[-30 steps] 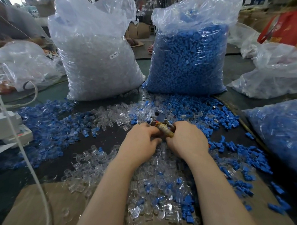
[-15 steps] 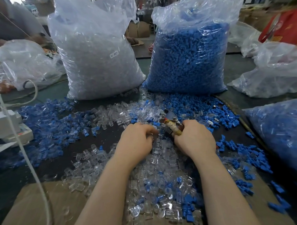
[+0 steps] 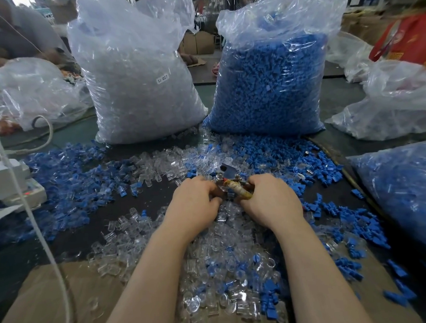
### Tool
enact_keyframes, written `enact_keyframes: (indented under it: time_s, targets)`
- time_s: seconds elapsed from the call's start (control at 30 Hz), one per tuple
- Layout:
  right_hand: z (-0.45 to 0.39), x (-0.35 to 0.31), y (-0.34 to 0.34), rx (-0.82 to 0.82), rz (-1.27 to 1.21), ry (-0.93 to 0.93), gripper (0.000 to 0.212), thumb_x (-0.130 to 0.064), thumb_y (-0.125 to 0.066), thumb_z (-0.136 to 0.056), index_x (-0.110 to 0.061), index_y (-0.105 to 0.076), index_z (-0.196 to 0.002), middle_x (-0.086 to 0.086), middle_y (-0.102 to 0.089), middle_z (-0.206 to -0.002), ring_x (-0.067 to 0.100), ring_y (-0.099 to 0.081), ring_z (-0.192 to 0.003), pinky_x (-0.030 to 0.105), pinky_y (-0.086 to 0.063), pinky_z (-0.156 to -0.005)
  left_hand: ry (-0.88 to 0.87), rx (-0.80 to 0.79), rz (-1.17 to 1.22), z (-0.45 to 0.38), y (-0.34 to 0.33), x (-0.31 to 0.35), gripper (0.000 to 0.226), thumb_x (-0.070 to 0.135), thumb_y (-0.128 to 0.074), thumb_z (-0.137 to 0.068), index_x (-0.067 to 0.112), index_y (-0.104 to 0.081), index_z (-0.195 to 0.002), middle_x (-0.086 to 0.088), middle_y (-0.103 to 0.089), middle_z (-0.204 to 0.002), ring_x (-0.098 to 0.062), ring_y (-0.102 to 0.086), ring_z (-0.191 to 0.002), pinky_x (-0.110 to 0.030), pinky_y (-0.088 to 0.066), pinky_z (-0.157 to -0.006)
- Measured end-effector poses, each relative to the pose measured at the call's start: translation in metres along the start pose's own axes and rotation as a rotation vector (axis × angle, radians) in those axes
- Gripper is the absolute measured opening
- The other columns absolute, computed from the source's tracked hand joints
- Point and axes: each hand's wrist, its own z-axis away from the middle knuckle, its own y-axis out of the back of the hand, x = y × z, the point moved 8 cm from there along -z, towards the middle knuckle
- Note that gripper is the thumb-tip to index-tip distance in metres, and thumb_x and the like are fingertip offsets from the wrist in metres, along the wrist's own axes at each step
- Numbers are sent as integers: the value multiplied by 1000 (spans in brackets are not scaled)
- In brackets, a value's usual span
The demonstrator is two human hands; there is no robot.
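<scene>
Drawn closer, left hand (image 3: 194, 203) and right hand (image 3: 270, 202) grip the tool (image 3: 233, 185)

Small metal fixture (image 3: 228, 177): dark angled plate on top, two bright bolt heads beneath, brownish base, short handle wrapped in yellowed tape and slanting toward the lower right. Set upright at mid-table, bedded in loose plastic pieces (image 3: 224, 218), clear and blue. Gripped at the left side by the left hand (image 3: 196, 198) and at the handle side by the right hand (image 3: 269, 198).
</scene>
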Motion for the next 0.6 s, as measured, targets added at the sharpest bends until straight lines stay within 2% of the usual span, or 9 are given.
enact_keyframes:
  time_s: [0.23, 0.33, 0.4, 0.5, 0.57, 0.6]
  targets:
    - [0, -3, -1, 13, 23, -19, 15, -31, -66, -80, -22, -54, -78, -7, -51, -65, 11, -44, -56, 25, -26, -46, 24, 19, 51, 1, 3, -5, 12, 27, -64, -89, 26, -74, -96, 9, -54, -92, -15, -56, -90, -32, -49, -80]
    - [2, -2, 5, 55, -3, -16, 18, -33, -65, -82, -23, -51, -76, -8, -49, -67, 15, -45, -59, 27, -29, -48, 22, 17, 84, 2, 3, -6, 16, 29, -67, -87, 31, -73, -102, 11, -58, -98, -11, -56, -93, -32, -50, -86]
    - [3, -1, 12, 112, -62, -20, 18, -35, -62, -85, -24, -49, -78, -8, -49, -70, 20, -47, -65, 29, -32, -52, 35, 14, 135, 3, 4, -8, 19, 30, -71, -85, 35, -72, -103, 14, -58, -99, -7, -57, -91, -27, -50, -84]
    - [5, 2, 22, 185, -207, -22, 11, -32, -63, -85, -27, -55, -91, -5, -55, -79, 23, -51, -75, 32, -40, -62, 25, -1, 126, 4, 3, -4, 24, 30, -72, -84, 39, -71, -107, 14, -56, -97, -8, -57, -91, -29, -51, -86]
    - [6, 2, 25, 212, -276, -20, 22, -31, -65, -84, -29, -60, -105, -2, -62, -89, 26, -56, -82, 32, -40, -63, 7, 14, 86, 5, 4, 1, 23, 29, -71, -86, 39, -72, -106, 14, -56, -95, -8, -57, -89, -31, -52, -87]
    - [6, 2, 26, 229, -287, -12, 21, -31, -65, -84, -32, -59, -104, -3, -63, -90, 26, -56, -81, 30, -38, -60, 5, 25, 78, 5, 4, 3, 21, 29, -71, -86, 39, -72, -105, 15, -59, -96, -8, -58, -88, -30, -52, -87]
